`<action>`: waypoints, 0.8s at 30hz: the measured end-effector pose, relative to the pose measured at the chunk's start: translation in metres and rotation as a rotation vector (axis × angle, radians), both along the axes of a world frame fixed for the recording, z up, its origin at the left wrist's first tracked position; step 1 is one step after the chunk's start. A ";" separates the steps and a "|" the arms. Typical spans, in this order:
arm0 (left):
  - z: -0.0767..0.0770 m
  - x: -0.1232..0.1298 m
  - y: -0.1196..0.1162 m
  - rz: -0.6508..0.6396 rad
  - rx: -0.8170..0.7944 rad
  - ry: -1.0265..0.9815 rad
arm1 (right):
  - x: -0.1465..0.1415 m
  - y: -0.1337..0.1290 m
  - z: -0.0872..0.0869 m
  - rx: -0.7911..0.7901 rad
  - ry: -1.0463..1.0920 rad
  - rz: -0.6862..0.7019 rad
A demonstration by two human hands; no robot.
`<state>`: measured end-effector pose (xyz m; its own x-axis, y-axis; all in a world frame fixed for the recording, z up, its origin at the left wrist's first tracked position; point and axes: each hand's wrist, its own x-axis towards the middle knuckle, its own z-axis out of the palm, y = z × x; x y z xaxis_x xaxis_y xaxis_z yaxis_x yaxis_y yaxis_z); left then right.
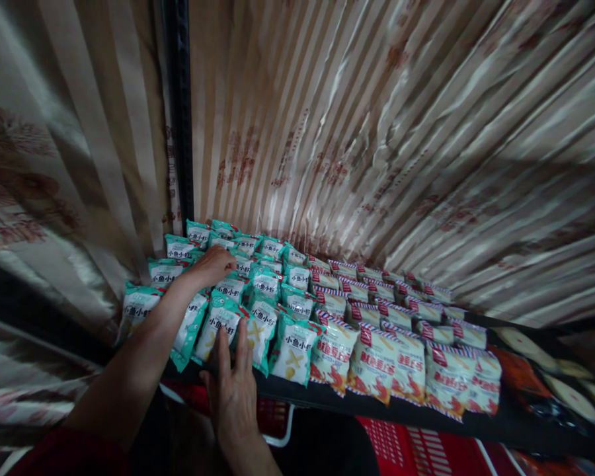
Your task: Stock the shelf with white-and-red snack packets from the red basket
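Note:
Rows of teal-and-white snack bags (292, 350) stand on a dark shelf (302, 394). My left hand (214, 266) reaches over the front bags to the middle rows at the left; its fingers are bent in and touch the bag tops, and what they hold, if anything, is hidden. Lower down, my right hand (234, 383) has its fingers spread and pointing up, their tips against the front bags. To the right of the teal bags are several rows of white bags with red and orange print (374, 360).
A striped curtain (277, 132) hangs behind the shelf, with a dark upright post (181, 119) at the left. Orange and black packs (520, 377) lie at the shelf's right end. Below the shelf is a red basket (401, 446).

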<state>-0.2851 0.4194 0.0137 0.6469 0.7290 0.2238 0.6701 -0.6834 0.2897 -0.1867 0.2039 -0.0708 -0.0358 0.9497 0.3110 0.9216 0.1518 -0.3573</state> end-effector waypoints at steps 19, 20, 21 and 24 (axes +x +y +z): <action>-0.024 0.076 -0.082 0.217 0.205 0.068 | 0.008 0.015 -0.023 0.132 -0.109 0.055; -0.028 0.078 -0.081 0.235 0.196 0.073 | 0.008 0.016 -0.023 0.129 -0.109 0.048; -0.030 0.080 -0.080 0.259 0.190 0.071 | 0.008 0.016 -0.022 0.133 -0.103 0.038; -0.030 0.079 -0.076 0.321 0.180 0.050 | 0.005 0.013 -0.015 0.161 -0.062 0.021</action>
<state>-0.2060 0.3431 -0.0162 0.4054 0.8483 0.3408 0.8686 -0.4736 0.1456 -0.1814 0.2165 -0.0859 -0.0784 0.8868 0.4555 0.9371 0.2214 -0.2699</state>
